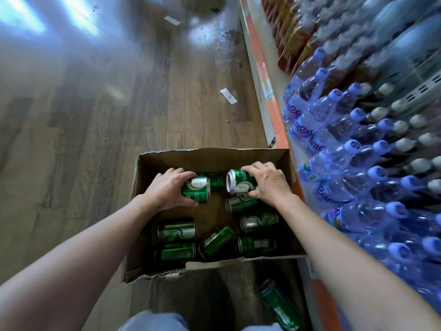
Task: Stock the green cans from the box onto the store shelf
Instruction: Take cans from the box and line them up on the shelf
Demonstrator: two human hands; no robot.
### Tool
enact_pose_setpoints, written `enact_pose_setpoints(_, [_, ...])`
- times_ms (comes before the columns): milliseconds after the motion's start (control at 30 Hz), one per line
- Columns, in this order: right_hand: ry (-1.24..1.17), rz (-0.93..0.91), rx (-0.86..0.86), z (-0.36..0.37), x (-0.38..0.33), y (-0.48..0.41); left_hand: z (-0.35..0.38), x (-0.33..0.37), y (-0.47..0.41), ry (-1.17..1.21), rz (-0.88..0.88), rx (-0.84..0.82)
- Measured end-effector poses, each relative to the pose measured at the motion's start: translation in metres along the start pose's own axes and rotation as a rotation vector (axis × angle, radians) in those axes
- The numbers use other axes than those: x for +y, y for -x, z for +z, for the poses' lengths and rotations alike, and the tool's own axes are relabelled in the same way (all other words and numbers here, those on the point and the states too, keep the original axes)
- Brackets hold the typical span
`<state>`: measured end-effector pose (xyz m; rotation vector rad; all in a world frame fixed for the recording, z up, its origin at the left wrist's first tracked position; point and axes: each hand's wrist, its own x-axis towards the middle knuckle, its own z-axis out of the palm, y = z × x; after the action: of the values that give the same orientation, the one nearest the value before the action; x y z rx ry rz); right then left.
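The open brown cardboard box (pixel 214 156) stands on the wood-plank floor (pixel 119 103), just beside the orange-edged store shelf (pixel 276 108). Inside the box, near its far wall, the left hand (pixel 167 187) curls fingers and thumb round a green metal drink can (pixel 196 190) lying on its side under the palm. To the right of it in the box, the right hand (pixel 269 182) grips a second green can (pixel 238 181) from above, its silver top facing left. Loose green cans (pixel 176 229) lie toward the box's near wall. A stray green can (pixel 279 306) lies on the floor outside that wall.

Wood floor (pixel 95 115), box (pixel 214 156), 1 loose can (pixel 279 306), 2 paper slips (pixel 228 96)
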<state>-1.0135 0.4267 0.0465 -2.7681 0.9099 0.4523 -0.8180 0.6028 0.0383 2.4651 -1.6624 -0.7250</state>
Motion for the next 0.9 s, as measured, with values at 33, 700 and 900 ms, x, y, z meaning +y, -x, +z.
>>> enact_pose_setpoints(33, [-0.002, 0.006, -0.001, -0.012, -0.002, 0.010, -0.012, 0.007, 0.006, 0.003, 0.002, -0.004])
enact_pose_setpoints(700, [-0.092, 0.156, -0.001, -0.329, -0.031, 0.193, -0.311, 0.144, 0.138, 0.084, 0.036, -0.014])
enact_pose_setpoints(900, [-0.108, 0.189, 0.007, -0.411, -0.029, 0.237, -0.386, 0.185, 0.167, 0.050, 0.060, -0.016])
